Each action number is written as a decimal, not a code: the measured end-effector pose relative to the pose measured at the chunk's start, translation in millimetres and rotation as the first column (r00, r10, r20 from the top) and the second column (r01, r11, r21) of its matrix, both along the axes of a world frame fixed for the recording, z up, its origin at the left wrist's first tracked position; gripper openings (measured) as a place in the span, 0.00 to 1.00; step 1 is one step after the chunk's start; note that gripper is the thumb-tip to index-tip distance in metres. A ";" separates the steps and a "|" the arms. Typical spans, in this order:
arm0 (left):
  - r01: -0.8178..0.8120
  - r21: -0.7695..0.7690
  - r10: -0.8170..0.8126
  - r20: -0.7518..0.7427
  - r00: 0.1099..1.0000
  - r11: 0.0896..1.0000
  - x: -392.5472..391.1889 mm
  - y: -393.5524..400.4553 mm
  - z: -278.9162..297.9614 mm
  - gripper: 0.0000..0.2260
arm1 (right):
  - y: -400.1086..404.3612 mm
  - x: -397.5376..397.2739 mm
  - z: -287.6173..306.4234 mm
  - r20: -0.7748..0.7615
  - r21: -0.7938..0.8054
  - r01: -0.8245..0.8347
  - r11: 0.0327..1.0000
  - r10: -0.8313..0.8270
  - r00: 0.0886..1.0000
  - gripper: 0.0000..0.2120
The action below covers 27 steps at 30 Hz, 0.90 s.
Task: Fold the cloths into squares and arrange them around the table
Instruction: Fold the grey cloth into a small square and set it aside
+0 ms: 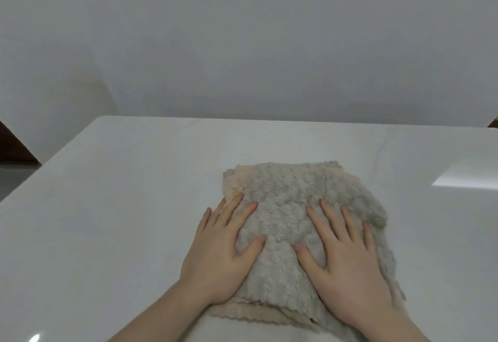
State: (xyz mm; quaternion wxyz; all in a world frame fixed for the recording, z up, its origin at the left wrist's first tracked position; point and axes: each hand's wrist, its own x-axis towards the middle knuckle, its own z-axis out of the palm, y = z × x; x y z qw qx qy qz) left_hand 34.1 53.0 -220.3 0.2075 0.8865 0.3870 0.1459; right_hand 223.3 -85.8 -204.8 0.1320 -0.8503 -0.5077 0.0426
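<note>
Already folded, the fluffy grey-beige textured cloth (293, 223) lies near the glossy white table (121, 207)'s near edge, both flat hands, left hand (223, 255) and right hand (347, 263), pressing it ungrasped. Soft, light, floppy; best lifted by its corners.

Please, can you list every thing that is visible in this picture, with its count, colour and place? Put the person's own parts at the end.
cloth: one, grey top layer over a beige layer, folded, flat on the table, near the front edge, right of centre
table: one, glossy white, fills the lower half
wall: one, pale grey, behind the table
left hand: one, open, flat on the cloth's left side
right hand: one, open, flat on the cloth's right side
</note>
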 end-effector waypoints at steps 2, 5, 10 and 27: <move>0.007 0.017 -0.008 0.037 0.999 1.000 -1.8 0.1 -2.9 0.30 | -3.5 -2.1 -3.5 0.018 0.021 -0.015 1.000 0.015 1.000 0.36; 0.015 0.031 -0.018 0.087 0.996 0.999 -3.0 0.8 -3.8 0.31 | -5.8 -4.9 -7.3 0.037 0.090 -0.013 0.996 0.010 0.999 0.36; 0.001 0.030 -0.005 0.138 0.990 1.000 -5.2 -2.2 0.1 0.29 | -10.8 -5.8 -11.1 0.044 0.210 -0.025 0.977 0.016 0.999 0.32; 0.047 0.083 -0.058 0.139 0.989 0.995 -60.2 -85.9 0.0 0.34 | -74.2 -45.0 -19.7 0.022 0.394 -0.032 0.919 0.025 0.999 0.20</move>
